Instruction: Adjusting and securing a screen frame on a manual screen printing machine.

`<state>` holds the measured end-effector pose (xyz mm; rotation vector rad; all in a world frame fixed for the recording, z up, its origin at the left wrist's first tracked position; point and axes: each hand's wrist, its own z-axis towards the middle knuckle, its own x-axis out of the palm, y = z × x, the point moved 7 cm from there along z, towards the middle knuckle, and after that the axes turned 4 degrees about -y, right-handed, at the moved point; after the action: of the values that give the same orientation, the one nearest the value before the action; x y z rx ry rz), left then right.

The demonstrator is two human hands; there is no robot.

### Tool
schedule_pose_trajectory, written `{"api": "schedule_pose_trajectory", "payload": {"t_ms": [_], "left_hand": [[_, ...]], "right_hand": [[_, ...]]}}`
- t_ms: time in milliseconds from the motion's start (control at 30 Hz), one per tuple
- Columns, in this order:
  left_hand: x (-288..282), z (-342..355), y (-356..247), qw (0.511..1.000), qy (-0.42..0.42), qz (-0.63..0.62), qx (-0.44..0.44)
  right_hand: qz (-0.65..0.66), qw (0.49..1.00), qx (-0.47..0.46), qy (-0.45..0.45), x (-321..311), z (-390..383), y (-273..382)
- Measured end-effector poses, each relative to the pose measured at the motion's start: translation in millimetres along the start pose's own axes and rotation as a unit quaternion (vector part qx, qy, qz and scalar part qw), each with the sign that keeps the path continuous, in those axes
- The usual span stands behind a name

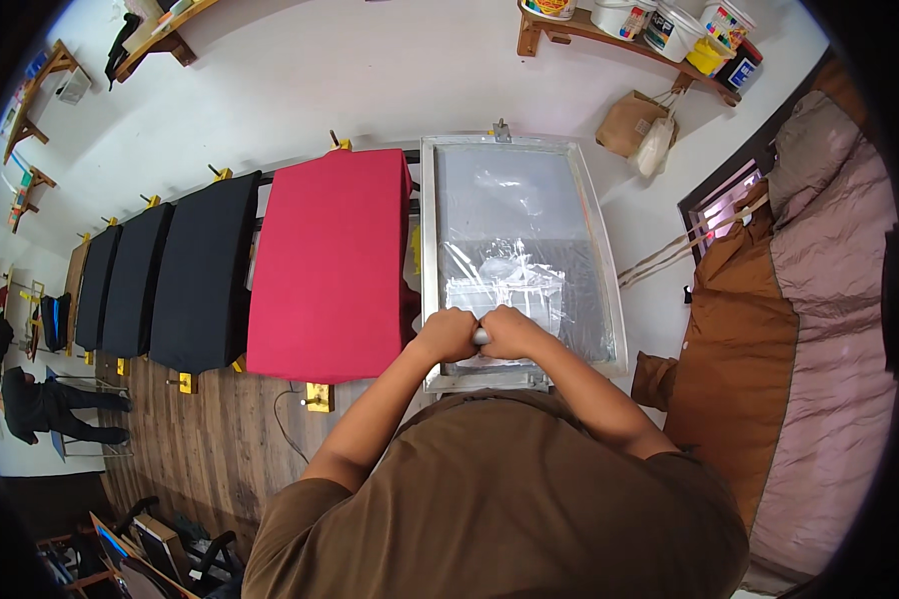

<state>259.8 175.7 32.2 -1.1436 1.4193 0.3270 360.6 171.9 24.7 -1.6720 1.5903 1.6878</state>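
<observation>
While red fabric (330,265) lies beside the framed screen (504,205), both hands (449,335) are wrapped around a grey rounded handle (482,336).

Handle (481,337), centre: pale grey. Screen frame (430,260), right of centre: silver-grey; mesh (504,205) lighter grey above, darker below. Fabric on board (330,265), left of centre: solid crimson. Fabrics on boards farther left (205,270): plain black. Clamps (318,397): yellow. Floor (210,429), lower left: brown wood-plank pattern. Puffy cloth (739,399), right: rust-brown, dusty-pink panels. Shirt (529,489), bottom: plain dark brown.
</observation>
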Motion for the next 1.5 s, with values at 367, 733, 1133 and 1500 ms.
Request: {"api": "schedule_pose_trajectory", "payload": {"t_ms": [367,733,1133,1500], "left_hand": [[3,-8,-3,1.0,-0.008,-0.01,-0.01],[5,-13,-6,1.0,-0.005,-0.017,-0.022],[-1,-6,-5,0.999,0.032,0.002,-0.006],[-10,-4,-7,0.998,0.062,-0.026,-0.003]], "right_hand": [[0.004,1.0,0.002,0.022,8,-3,0],[0.014,1.0,-0.009,0.006,5,-9,5],[0.001,0.999,-0.029,0.044,-3,-3,5],[-0.011,0.997,-0.026,0.073,-20,-5,11]]}}
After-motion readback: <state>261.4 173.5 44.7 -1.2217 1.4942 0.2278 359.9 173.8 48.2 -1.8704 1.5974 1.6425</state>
